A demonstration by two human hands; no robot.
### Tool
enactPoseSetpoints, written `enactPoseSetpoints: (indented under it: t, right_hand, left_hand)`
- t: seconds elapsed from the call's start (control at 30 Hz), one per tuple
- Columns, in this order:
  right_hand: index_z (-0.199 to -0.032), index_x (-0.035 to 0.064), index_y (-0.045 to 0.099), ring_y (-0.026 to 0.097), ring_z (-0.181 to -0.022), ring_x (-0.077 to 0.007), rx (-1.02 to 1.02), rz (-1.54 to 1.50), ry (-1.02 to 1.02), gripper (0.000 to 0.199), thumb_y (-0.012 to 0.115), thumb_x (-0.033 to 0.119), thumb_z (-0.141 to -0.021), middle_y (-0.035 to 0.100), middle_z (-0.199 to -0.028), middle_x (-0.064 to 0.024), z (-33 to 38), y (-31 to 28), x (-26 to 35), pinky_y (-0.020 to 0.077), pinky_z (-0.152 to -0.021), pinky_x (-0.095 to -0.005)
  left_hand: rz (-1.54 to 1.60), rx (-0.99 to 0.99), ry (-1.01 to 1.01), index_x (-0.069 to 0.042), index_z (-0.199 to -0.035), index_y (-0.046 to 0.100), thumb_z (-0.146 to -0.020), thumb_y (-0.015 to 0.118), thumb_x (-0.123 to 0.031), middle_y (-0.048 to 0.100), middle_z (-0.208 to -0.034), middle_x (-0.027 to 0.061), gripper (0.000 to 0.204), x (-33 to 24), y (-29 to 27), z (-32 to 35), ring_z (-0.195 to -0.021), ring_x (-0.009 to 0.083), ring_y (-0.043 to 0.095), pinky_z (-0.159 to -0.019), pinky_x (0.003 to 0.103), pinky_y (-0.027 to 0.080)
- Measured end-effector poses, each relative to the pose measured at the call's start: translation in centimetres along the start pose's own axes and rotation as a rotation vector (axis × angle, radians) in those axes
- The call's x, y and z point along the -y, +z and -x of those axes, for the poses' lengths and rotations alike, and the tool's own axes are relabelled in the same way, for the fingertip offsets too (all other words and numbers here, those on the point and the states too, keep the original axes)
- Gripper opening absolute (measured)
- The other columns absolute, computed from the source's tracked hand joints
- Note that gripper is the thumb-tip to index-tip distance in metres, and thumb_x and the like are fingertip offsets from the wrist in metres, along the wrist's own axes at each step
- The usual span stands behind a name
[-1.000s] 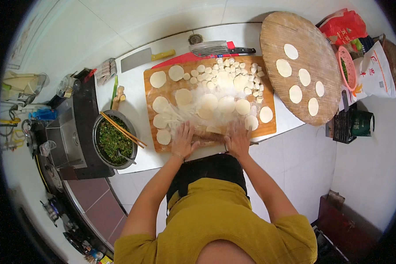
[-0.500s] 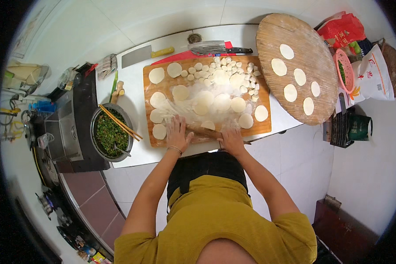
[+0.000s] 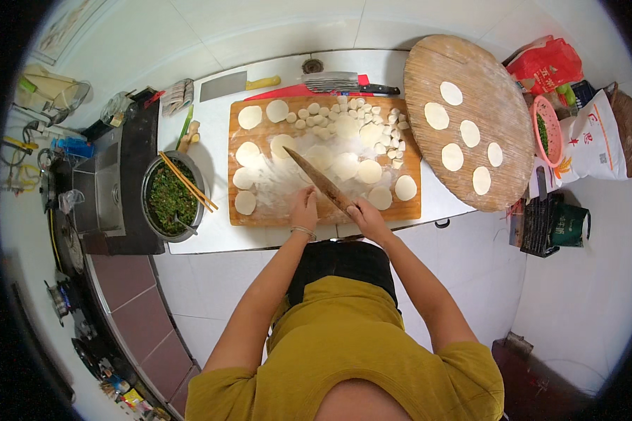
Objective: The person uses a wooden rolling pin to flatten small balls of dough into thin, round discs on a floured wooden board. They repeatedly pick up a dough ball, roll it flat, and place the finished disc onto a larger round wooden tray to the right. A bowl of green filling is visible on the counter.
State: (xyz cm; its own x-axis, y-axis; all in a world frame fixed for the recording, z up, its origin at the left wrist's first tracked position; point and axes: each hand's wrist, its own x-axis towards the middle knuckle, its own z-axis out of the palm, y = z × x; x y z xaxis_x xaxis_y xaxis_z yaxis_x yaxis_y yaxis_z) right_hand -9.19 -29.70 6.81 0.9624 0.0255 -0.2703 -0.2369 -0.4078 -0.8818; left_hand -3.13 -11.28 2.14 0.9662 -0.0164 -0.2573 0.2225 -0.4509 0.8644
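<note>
My right hand [image 3: 367, 217] grips the near end of a tapered wooden rolling pin [image 3: 321, 182], which slants up to the left over a floured wooden board [image 3: 274, 200]. Close to the board's front edge, my left hand [image 3: 303, 207] is closed with its fingers drawn together; what it holds, if anything, is hidden. Flat round dough wrappers [image 3: 245, 203] lie along the board's left side, with more [image 3: 380, 197] to the right of the pin. Small dough pieces [image 3: 361, 112] are gathered at the far right of the board, some near the flour.
Left of the board stands a bowl of chopped green filling [image 3: 172, 200] with chopsticks [image 3: 187, 184] across it. A cleaver [image 3: 223, 87] and a black-handled knife [image 3: 337, 83] lie behind. At right, a round wooden board [image 3: 463, 63] bears several wrappers, beside a pink basket [image 3: 553, 133].
The rolling pin has swung from lying crosswise to slanting upward, held only by my right hand. My left hand has left it and moved right; the wrapper near the pin no longer shows.
</note>
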Motion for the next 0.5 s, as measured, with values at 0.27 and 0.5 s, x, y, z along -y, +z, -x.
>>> enactPoseSetpoints:
  t: [0.27, 0.5]
  right_hand:
    - [-0.093, 0.0004, 0.053, 0.052, -0.071, -0.0198, -0.199, -0.117, 0.099, 0.023, 0.050, 0.023, -0.094, 0.052, -0.077, -0.0098, 1.6, -2.0, -2.2, 0.0432, -0.065, -0.0332]
    - [-0.095, -0.0014, 0.055, 0.056, -0.080, -0.0268, -0.299, -0.130, 0.141, 0.027, 0.051, 0.025, -0.093, 0.057, -0.083, -0.0161, 3.9, -4.0, -3.5, 0.0443, -0.073, -0.0368]
  left_hand:
    - [-0.331, 0.021, 0.456, -0.004, -0.108, 0.059, -0.081, 0.059, -0.014, 0.061, -0.094, 0.0192, 0.028, 0.9, 2.2, -0.6, -0.093, 0.0344, 0.057, -0.084, 0.042, 0.045]
    - [-0.452, -0.034, 0.365, -0.005, -0.111, 0.054, -0.077, 0.064, -0.013, 0.052, -0.108, 0.0188, 0.036, -0.6, 3.5, -3.2, -0.102, 0.0361, 0.051, -0.083, 0.044, 0.045]
